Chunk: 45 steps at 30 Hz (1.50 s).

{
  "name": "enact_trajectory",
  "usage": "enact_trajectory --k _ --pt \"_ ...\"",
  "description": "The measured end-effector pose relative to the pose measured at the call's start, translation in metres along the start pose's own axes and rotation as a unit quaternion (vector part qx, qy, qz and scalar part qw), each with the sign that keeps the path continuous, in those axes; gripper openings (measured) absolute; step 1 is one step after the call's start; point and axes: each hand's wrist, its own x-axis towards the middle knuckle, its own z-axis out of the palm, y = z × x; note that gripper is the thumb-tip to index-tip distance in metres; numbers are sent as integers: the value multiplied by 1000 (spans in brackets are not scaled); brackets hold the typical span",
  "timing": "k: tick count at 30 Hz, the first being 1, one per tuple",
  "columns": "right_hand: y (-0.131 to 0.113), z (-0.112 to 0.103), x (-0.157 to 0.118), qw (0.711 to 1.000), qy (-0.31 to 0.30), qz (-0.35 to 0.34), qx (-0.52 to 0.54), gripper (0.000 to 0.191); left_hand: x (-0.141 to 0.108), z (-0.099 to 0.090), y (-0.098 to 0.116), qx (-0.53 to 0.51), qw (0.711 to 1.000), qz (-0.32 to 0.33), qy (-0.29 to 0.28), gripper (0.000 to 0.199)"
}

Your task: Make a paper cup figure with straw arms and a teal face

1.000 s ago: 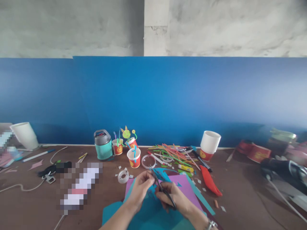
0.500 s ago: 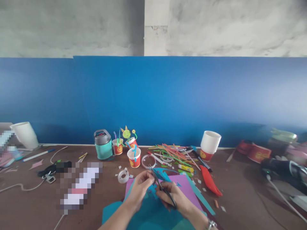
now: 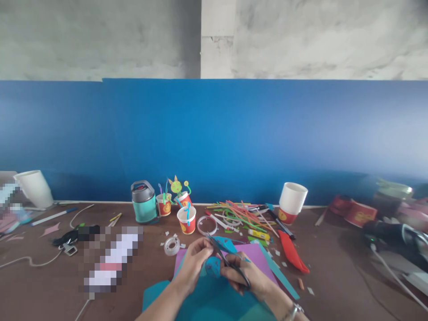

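My right hand [image 3: 245, 272] is closed around the handles of dark scissors [image 3: 230, 261], whose blades point up and left toward my left fingertips. A thin blue strip shows beside the scissors. My left hand [image 3: 195, 263] pinches a small piece, apparently blue paper, close to the blades. Just below and between both hands is a round blue paper piece [image 3: 213, 266] with drawn marks. Under the hands lie teal sheets [image 3: 200, 301] and a purple sheet [image 3: 267, 263].
Ahead stand decorated paper cups [image 3: 186, 220] and a teal flask [image 3: 144, 207]. Tape rolls [image 3: 172, 246], coloured sticks [image 3: 240, 214], a glue stick [image 3: 259, 235], a red flat item [image 3: 292, 254] and stacked cups [image 3: 293, 198] surround the sheets.
My right hand and the scissors have shifted slightly right and down. The round blue piece now shows more fully between my hands. My left hand has barely moved.
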Motion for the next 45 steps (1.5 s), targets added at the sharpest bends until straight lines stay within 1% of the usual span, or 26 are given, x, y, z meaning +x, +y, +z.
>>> enact_trajectory --k 6,9,13,16,18,21,23,26,29,30,32,34,35,36,39,40,41,43,45 --pt "-4 0 -2 1000 -12 -14 -9 37 1 -1 -2 1 1000 -7 -2 17" --pt "-7 -1 -4 1000 -12 7 -9 36 1 -2 -1 1 1000 -10 6 19" --pt "-7 -3 -5 999 3 34 -8 36 0 -1 1 -8 1000 -18 13 20" --pt "-5 -4 -5 1000 -5 19 2 37 -1 2 5 -13 1000 -19 16 18" --pt "-4 -3 -3 1000 2 1 12 38 -2 3 7 -7 1000 -11 15 17" --pt "-2 -3 2 999 29 -24 17 41 -3 3 7 25 1000 2 5 18" --pt "1 -2 6 998 56 -34 16 45 -3 1 3 40 999 2 14 21" --pt "5 -1 10 991 122 -43 14 46 -3 -3 -3 22 999 -15 44 26" --pt "7 1 12 979 183 -79 35 45 -5 -2 -4 25 998 -29 53 29" --pt "7 1 13 974 200 -95 45 45 -7 0 -2 40 998 -32 48 29" --pt "7 1 13 966 221 -116 59 45 -9 3 3 76 996 -43 16 26" --pt "6 -1 12 966 220 -123 64 44 -10 7 7 96 994 -51 -25 21" --pt "5 -2 11 967 213 -124 64 44 -10 8 9 93 994 -48 -31 21" --pt "4 -3 11 970 200 -122 64 42 -10 9 11 86 995 -41 -20 21" --pt "2 -6 8 982 149 -99 57 36 -8 12 13 75 995 -39 46 26" --pt "2 -6 7 986 132 -91 53 34 -7 12 14 83 994 -49 48 26" --pt "2 -7 6 988 120 -87 49 33 -7 13 15 94 993 -63 38 26" --pt "3 -7 6 987 127 -92 46 34 -7 14 16 113 990 -89 7 26" --pt "4 -7 7 979 165 -104 54 36 -6 15 16 121 988 -100 0 28"
